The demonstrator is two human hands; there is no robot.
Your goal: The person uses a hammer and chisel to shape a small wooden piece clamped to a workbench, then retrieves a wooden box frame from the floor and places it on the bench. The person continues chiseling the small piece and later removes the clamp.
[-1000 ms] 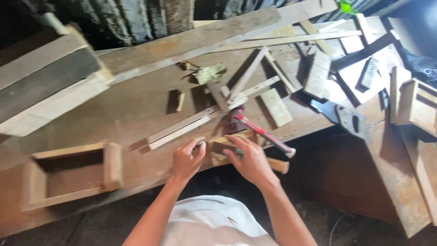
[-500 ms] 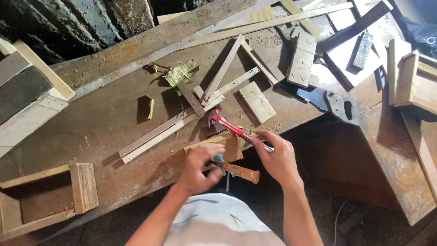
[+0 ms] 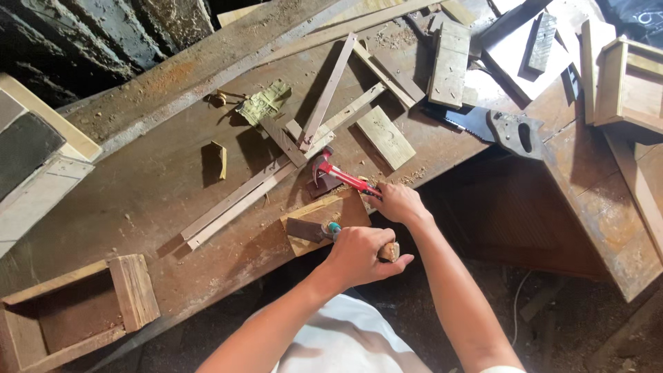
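Down at the surface, both my hands are closed on tools.

From the head view, my left hand grips a wooden-handled chisel lying on a small wood block at the near edge; my right hand is closed around the red claw hammer handle, its head resting just beyond the block, a handsaw well apart.

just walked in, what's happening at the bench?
A person works at a cluttered wooden bench. The left hand grips a wooden-handled chisel whose blade lies on a small wood block. The right hand holds the handle of a red hammer lying on the bench. A handsaw and wood strips lie nearby.
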